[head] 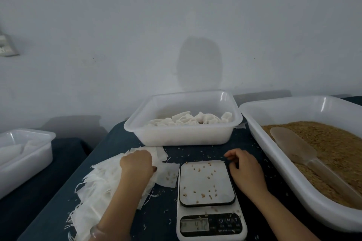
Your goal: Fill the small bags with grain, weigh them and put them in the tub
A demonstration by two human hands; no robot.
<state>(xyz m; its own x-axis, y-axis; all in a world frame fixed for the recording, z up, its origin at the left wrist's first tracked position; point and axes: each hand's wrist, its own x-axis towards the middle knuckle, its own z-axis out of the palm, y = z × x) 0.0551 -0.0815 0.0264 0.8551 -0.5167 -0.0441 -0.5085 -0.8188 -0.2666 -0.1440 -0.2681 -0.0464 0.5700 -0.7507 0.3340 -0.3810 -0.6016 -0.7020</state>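
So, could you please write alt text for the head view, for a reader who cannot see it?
A person's left hand pinches a bag from a pile of empty white bags, while the right hand rests loosely curled beside a grain-strewn scale. Behind stands a tub holding more bags; at right, a larger tub of grain with a scoop.

Left grip [137, 164] and right grip [244, 169] bare; pale translucent bangle [95, 231] round left wrist
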